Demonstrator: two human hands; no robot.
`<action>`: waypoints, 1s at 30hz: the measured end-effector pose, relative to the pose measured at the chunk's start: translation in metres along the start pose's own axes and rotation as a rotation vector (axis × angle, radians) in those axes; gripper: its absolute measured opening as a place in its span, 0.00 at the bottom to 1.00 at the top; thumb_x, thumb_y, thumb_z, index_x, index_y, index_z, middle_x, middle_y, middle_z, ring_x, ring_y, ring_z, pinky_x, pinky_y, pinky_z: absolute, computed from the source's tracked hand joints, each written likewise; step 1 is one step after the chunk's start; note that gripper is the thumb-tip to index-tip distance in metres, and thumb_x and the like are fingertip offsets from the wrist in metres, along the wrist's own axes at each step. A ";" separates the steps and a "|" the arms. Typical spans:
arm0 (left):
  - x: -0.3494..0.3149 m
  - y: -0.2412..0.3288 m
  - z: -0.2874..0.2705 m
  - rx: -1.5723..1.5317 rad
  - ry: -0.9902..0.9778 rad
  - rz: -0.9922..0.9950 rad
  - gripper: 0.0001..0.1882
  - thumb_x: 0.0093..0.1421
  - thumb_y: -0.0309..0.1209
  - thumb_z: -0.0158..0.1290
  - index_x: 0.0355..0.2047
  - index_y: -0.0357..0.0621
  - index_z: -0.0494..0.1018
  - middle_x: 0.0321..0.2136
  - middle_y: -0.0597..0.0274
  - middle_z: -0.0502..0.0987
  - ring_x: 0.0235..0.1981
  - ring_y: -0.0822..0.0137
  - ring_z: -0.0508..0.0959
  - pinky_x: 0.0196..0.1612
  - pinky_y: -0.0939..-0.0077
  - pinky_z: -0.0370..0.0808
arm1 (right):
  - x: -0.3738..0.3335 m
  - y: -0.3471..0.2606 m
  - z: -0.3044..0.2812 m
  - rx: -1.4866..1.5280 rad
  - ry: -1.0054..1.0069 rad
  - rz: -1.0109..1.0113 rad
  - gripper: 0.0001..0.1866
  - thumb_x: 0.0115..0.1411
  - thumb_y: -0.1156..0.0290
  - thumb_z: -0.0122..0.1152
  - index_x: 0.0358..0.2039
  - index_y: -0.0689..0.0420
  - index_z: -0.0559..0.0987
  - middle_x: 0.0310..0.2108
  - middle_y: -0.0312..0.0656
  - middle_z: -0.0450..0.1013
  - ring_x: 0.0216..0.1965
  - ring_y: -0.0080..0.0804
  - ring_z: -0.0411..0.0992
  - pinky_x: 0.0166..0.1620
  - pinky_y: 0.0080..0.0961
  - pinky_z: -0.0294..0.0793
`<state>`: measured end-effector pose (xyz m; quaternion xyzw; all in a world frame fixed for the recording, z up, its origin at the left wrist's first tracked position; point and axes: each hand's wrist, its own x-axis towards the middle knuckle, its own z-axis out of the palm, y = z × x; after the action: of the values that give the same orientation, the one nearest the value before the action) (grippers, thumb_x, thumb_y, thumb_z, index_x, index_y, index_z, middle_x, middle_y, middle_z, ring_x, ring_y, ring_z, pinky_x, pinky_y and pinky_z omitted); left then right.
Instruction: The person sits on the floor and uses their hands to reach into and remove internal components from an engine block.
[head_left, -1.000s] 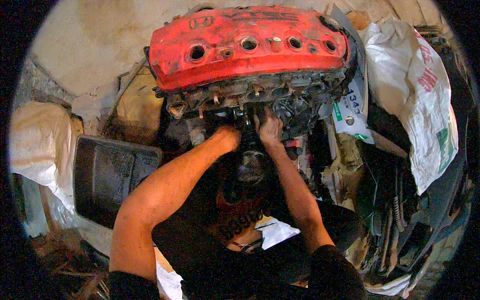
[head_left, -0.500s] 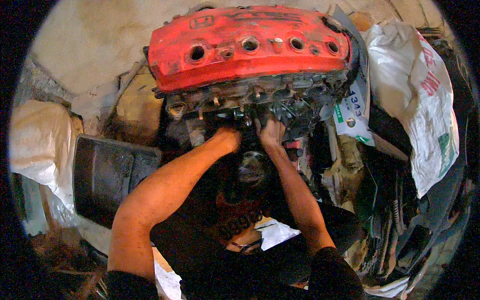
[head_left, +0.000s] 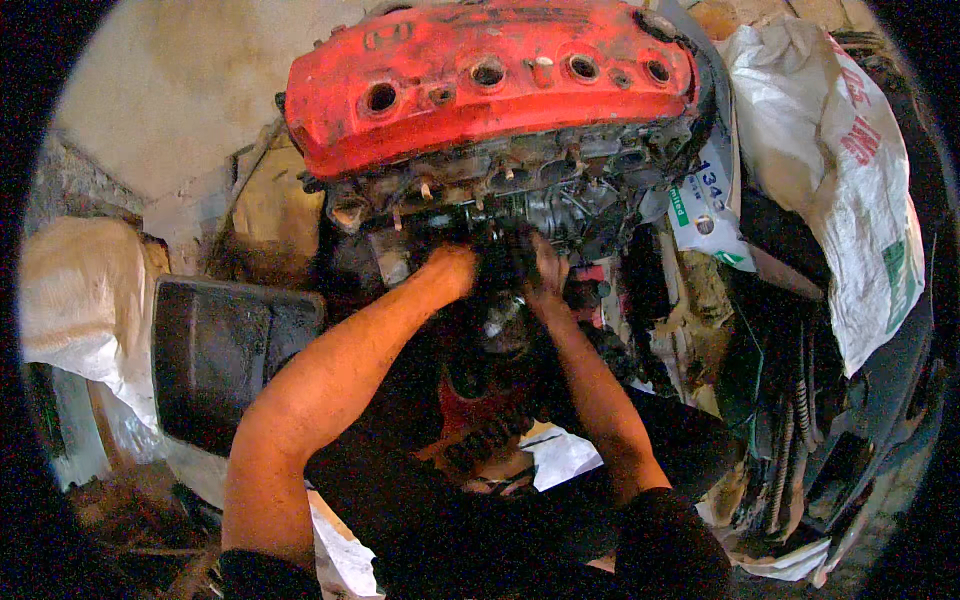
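Observation:
An engine [head_left: 470,185] with a red valve cover [head_left: 430,125] stands right in front of me. The cover has a row of round holes, and grimy ports and studs run along the engine's near side. My left hand [head_left: 453,272] reaches in below these ports, its fingers lost in shadow against the dark parts. Close to its right, my right hand [head_left: 546,272] is at the same dark area, blurred and with its fingertips hidden. I cannot make out what either hand holds. Just under the hands sits a shiny rounded metal part [head_left: 505,325].
A black plastic bin [head_left: 240,365] stands to the left, beside a pale filled sack [head_left: 85,290]. On the right hangs a white woven sack [head_left: 800,150] with dark hoses and panels [head_left: 790,430] below it. A concrete floor [head_left: 170,110] spreads behind.
The view has shifted, so the engine appears slightly higher and further left. My right hand has drawn back a little from the engine's ports; the left stays at nearly the same spot.

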<state>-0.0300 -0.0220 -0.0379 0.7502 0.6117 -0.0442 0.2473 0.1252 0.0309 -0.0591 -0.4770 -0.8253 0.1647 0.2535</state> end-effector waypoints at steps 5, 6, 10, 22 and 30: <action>0.042 -0.026 0.072 -0.102 0.332 0.069 0.15 0.45 0.30 0.42 0.34 0.42 0.68 0.34 0.50 0.70 0.35 0.56 0.70 0.38 0.65 0.67 | 0.037 0.036 0.025 -0.279 0.097 -0.115 0.17 0.45 0.67 0.50 0.37 0.58 0.69 0.34 0.47 0.68 0.35 0.45 0.65 0.36 0.33 0.61; 0.042 -0.030 0.073 -0.119 0.188 0.077 0.15 0.47 0.32 0.40 0.36 0.43 0.68 0.35 0.49 0.69 0.35 0.54 0.70 0.39 0.63 0.67 | 0.026 0.039 0.025 -0.125 0.053 -0.013 0.17 0.45 0.67 0.50 0.37 0.58 0.68 0.34 0.47 0.68 0.35 0.44 0.65 0.37 0.34 0.61; 0.037 -0.022 0.048 -0.206 0.130 -0.032 0.14 0.47 0.31 0.41 0.33 0.43 0.69 0.32 0.49 0.70 0.33 0.54 0.71 0.37 0.65 0.68 | 0.011 0.033 0.008 0.005 0.033 0.034 0.18 0.44 0.68 0.50 0.38 0.59 0.67 0.34 0.47 0.67 0.36 0.43 0.65 0.38 0.34 0.60; 0.037 -0.010 0.047 -0.076 0.132 0.010 0.15 0.42 0.30 0.45 0.33 0.44 0.69 0.35 0.52 0.70 0.36 0.56 0.70 0.39 0.66 0.66 | 0.013 0.069 0.034 -0.207 0.224 -0.195 0.22 0.42 0.68 0.54 0.39 0.63 0.66 0.39 0.48 0.65 0.41 0.39 0.64 0.42 0.33 0.60; 0.037 0.000 0.033 -0.045 0.253 -0.006 0.13 0.40 0.31 0.47 0.29 0.44 0.72 0.32 0.53 0.72 0.34 0.58 0.72 0.36 0.67 0.69 | 0.003 0.157 0.074 -0.351 0.204 -0.225 0.22 0.44 0.69 0.52 0.43 0.57 0.65 0.36 0.44 0.67 0.38 0.38 0.64 0.42 0.34 0.58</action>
<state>-0.0131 -0.0026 -0.0809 0.7420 0.6412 0.0637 0.1851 0.1919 0.1083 -0.1996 -0.4330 -0.8594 -0.0596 0.2653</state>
